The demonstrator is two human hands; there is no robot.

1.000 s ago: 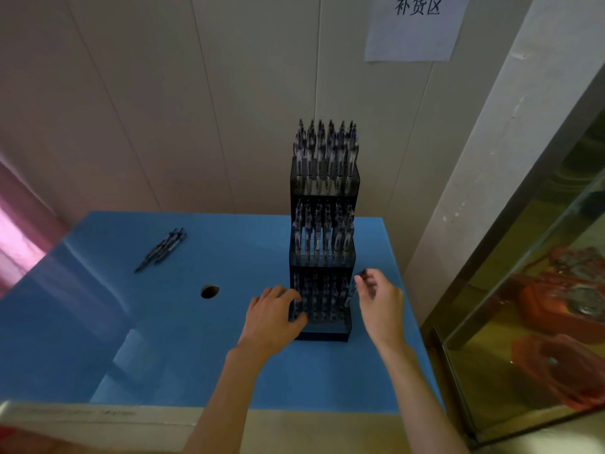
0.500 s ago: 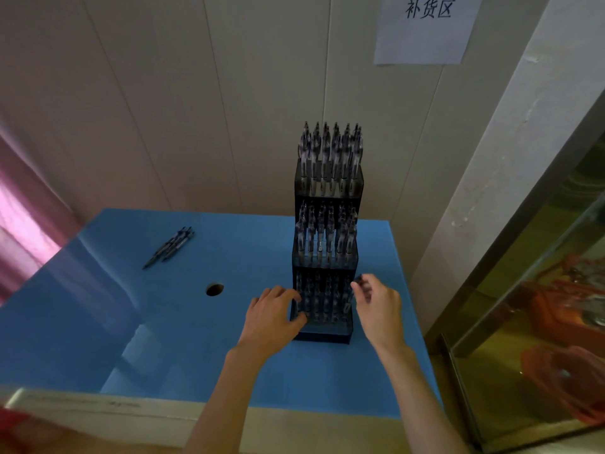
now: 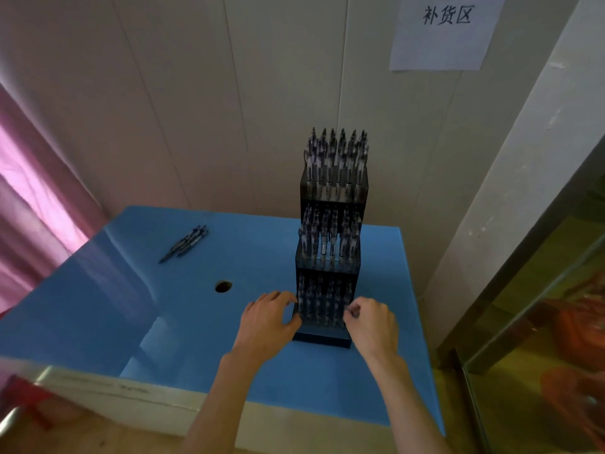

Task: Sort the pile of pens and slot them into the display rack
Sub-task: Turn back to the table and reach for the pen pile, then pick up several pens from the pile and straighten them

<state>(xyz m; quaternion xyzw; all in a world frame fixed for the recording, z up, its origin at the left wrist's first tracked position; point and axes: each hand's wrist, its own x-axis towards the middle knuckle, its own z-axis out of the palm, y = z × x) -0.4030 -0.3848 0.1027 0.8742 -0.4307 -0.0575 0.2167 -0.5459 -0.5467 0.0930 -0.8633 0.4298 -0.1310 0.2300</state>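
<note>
A dark three-tier display rack (image 3: 329,337) stands on the blue table (image 3: 163,322), with pens upright in all three tiers. My left hand (image 3: 266,324) grips the left side of the lowest tier, thumb on its front. My right hand (image 3: 371,326) is at the right end of that tier, fingertips pinching the top of a pen (image 3: 347,310) that stands low in a slot. Most of that pen is hidden among the others. A small pile of dark pens (image 3: 185,244) lies at the far left of the table, away from both hands.
A round hole (image 3: 223,286) opens in the table left of the rack. The rack stands near the table's right edge, close to a white wall with a paper sign (image 3: 442,31). A pink curtain (image 3: 32,208) hangs at left, and a glass cabinet (image 3: 540,306) stands at right.
My right hand has come down and inward, lowering the pen from beside the rack into the right end of the lowest tier. My left hand stayed on the rack.
</note>
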